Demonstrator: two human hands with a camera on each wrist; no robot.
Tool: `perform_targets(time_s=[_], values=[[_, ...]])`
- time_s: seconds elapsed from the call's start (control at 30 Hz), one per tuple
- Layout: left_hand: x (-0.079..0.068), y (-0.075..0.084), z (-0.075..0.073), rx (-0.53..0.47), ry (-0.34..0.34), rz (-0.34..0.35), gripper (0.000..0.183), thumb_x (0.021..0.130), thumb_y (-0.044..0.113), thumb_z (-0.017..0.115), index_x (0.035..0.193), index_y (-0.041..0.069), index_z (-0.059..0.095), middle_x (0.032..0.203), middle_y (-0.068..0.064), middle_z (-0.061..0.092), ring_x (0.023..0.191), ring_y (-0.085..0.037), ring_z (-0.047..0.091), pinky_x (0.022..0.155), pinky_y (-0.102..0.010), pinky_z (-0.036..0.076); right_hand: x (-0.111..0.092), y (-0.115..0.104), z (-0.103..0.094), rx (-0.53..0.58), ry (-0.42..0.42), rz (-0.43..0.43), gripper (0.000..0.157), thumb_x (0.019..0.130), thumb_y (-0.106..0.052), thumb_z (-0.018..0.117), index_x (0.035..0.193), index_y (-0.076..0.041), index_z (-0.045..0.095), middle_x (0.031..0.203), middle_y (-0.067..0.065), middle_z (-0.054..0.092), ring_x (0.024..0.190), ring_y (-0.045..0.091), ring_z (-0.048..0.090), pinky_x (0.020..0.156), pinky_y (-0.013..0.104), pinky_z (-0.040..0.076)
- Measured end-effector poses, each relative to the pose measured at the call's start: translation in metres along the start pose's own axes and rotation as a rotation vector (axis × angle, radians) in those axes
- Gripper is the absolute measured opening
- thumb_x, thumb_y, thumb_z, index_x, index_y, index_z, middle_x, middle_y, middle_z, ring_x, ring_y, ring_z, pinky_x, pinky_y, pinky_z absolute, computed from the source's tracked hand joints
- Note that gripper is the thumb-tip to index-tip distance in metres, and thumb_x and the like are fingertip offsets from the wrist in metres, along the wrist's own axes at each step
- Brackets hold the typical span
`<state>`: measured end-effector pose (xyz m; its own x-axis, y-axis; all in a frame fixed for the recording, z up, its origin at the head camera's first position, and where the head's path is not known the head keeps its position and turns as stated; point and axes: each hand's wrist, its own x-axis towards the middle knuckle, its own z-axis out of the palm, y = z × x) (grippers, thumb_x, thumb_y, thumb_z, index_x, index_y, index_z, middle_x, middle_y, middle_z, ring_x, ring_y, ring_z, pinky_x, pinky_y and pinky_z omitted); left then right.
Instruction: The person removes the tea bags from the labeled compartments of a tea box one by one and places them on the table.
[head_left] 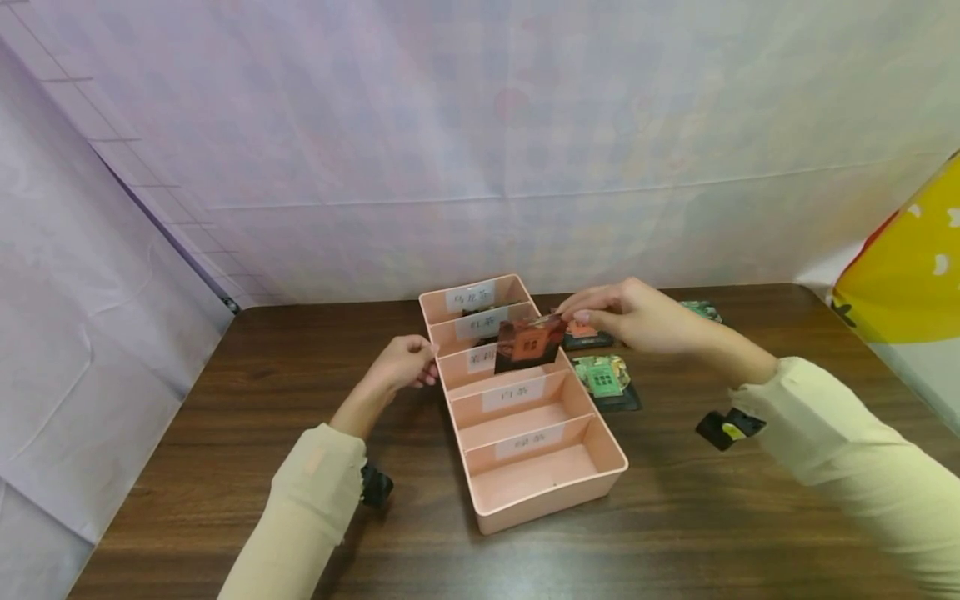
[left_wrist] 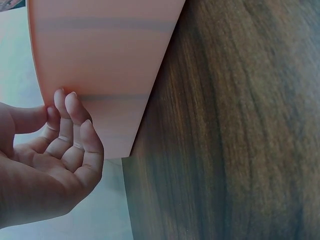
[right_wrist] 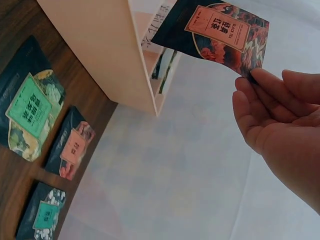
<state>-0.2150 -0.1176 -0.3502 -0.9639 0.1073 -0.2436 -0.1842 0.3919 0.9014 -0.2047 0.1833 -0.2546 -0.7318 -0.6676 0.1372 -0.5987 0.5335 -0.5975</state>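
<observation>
A dark tea packet with an orange-red "BLACK TEA" label (right_wrist: 220, 27) hangs tilted above the middle compartments of a long pink divided box (head_left: 551, 506). My right hand (head_left: 637, 318) pinches this packet by one corner between thumb and fingers. At the box's left rim, my left hand (head_left: 405, 362) pinches the edge with thumb and forefinger; its other fingers (left_wrist: 90, 137) curl loosely by the outer wall. White paper labels with handwriting are on the dividers. Dark packets lie inside the far compartments, mostly hidden, while the two nearest compartments show bare floors.
Right of the box lie a green-labelled packet (head_left: 603, 379), a red-labelled packet (right_wrist: 72, 146) and a teal-labelled packet (right_wrist: 46, 214) on the dark wooden table (head_left: 247, 467). A pale cloth (head_left: 360, 150) hangs behind the table, and a yellow patterned cloth (head_left: 911, 258) hangs at right.
</observation>
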Motion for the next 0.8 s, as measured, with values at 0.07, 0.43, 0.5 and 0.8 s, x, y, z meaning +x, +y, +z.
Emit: perform_targets(time_s=[0.07,0.43,0.5,0.8], values=[[0.000,0.000,0.000,0.000,-0.001,0.001,0.018,0.096,0.014,0.046,0.087,0.000,0.052,0.065,-0.006,0.055,0.053,-0.010,0.053,0.053,-0.025,0.044,-0.002,-0.001,-0.004,-0.019,0.009,-0.007,0.023,0.095,-0.007,0.048,0.111,-0.001,0.064,0.117,0.012,0.059,0.074,0.016,0.059,0.070,0.030,0.045],[-0.002,0.000,0.001,-0.004,0.000,-0.005,0.018,0.096,0.014,0.046,0.087,0.000,0.052,0.064,-0.003,0.054,0.053,-0.010,0.053,0.055,-0.026,0.045,-0.013,0.000,-0.024,-0.093,0.058,0.002,0.024,0.096,-0.008,0.047,0.111,0.000,0.063,0.117,0.014,0.059,0.108,0.028,0.055,0.079,0.038,0.046],[-0.002,0.000,0.001,-0.006,0.001,-0.006,0.018,0.096,0.014,0.046,0.087,0.000,0.052,0.063,-0.003,0.054,0.053,-0.010,0.053,0.054,-0.025,0.045,-0.016,0.002,-0.027,-0.105,0.067,0.010,0.024,0.096,-0.008,0.046,0.111,0.000,0.063,0.117,0.014,0.059,0.108,0.028,0.055,0.081,0.040,0.046],[-0.003,0.001,0.000,-0.001,0.006,-0.008,0.017,0.096,0.013,0.046,0.087,-0.001,0.052,0.064,-0.004,0.054,0.053,-0.010,0.052,0.054,-0.025,0.045,-0.029,0.013,-0.040,-0.149,0.108,0.062,0.022,0.094,-0.006,0.049,0.109,-0.001,0.065,0.113,0.015,0.061,0.097,0.021,0.060,0.070,0.021,0.046]])
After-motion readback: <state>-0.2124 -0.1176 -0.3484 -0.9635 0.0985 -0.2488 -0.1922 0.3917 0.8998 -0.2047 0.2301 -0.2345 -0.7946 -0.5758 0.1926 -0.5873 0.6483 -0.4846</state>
